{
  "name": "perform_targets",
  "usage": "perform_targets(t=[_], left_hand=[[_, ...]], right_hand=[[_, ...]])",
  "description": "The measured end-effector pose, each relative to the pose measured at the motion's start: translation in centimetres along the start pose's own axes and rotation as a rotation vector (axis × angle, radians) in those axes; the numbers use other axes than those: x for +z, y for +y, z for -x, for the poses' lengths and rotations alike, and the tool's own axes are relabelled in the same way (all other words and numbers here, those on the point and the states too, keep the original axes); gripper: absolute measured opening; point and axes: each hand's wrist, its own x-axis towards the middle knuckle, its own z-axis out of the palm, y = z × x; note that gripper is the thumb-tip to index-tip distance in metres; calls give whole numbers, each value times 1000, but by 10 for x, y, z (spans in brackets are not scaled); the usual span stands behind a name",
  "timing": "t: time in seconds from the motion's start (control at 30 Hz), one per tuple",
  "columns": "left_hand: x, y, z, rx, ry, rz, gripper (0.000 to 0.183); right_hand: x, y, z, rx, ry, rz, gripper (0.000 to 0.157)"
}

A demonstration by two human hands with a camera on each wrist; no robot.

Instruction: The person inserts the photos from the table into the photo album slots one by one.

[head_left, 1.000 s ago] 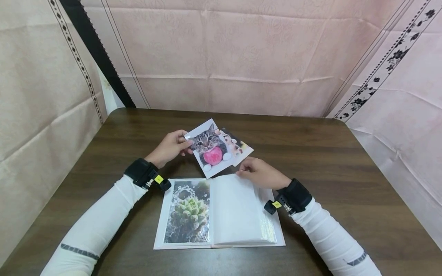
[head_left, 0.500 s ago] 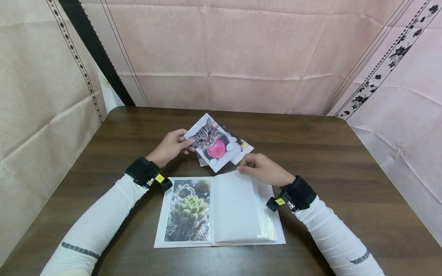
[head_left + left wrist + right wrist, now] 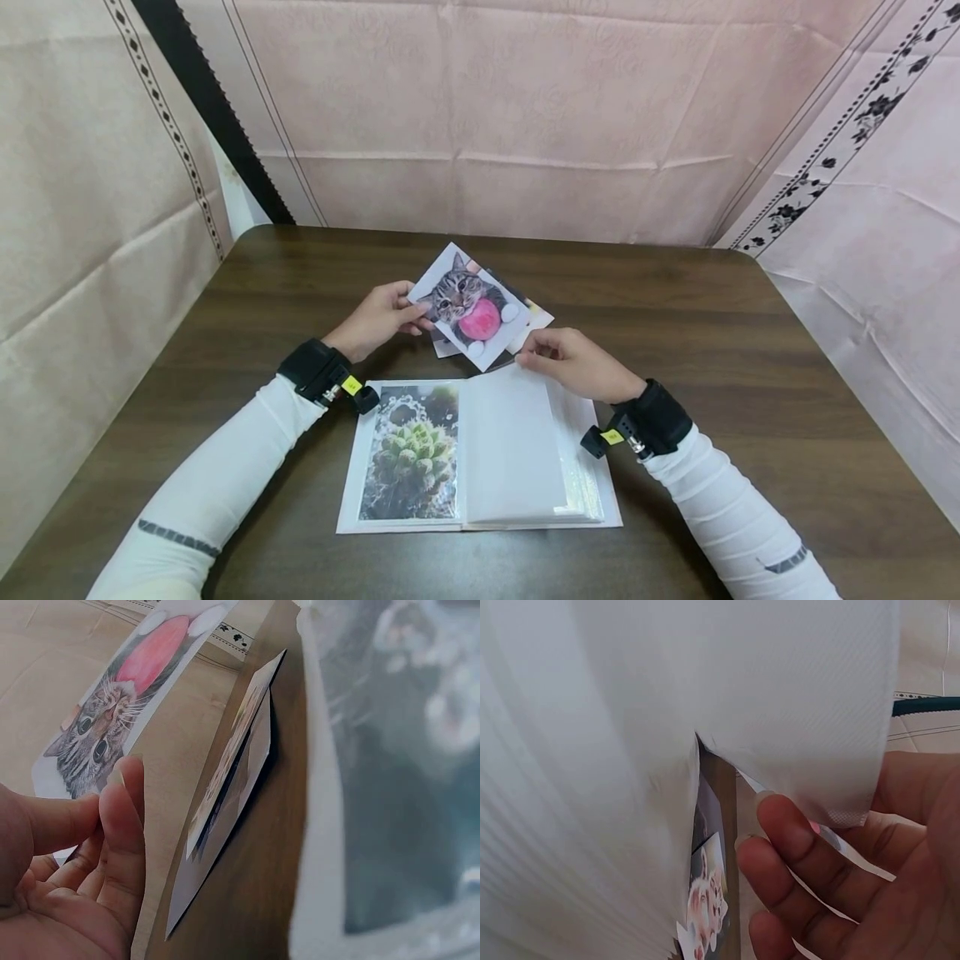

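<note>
While the left hand point(image 3: 381, 319) pinches the left edge of a tabby cat photo point(image 3: 467, 302) between thumb and fingers, the right hand point(image 3: 577, 362) pinches the upper corner of a blank white album page point(image 3: 510, 450) between its thumb and fingers, with that corner lifted. The cat print, which shows a rounded pink shape by the animal's chin, is held tilted and clear of the tabletop, just beyond the top edge of the photo album point(image 3: 348, 508). Below it, partly covered in the head view, overlapping photo prints point(image 3: 251, 724) lie on the wooden table point(image 3: 750, 350). The album lies spread near the person, its left side bearing a succulent photo point(image 3: 411, 458) with pale green leaves, its right side holding the white pages. Each wrist wears a black band with a small camera over a long white sleeve. Pale cloth point(image 3: 555, 108) hangs behind the table, and a black floral border point(image 3: 877, 108) runs down the right-hand drape.
</note>
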Motion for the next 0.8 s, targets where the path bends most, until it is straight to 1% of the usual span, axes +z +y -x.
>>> perform_targets(t=[0.33, 0.47, 0.6, 0.67, 0.8], left_hand=[[2, -2, 1, -9, -57, -19, 36], [2, -4, 0, -4, -79, -31, 36], [1, -6, -1, 7, -93, -45, 34], [1, -7, -1, 15, -92, -57, 33], [1, -7, -1, 32, -90, -79, 33]], right_hand=[[0, 0, 0, 1, 10, -15, 26], [0, -1, 0, 1, 25, -20, 22], [0, -2, 0, 12, 61, -35, 17], [0, -3, 0, 41, 82, -54, 21], [-1, -5, 0, 122, 107, -104, 41]])
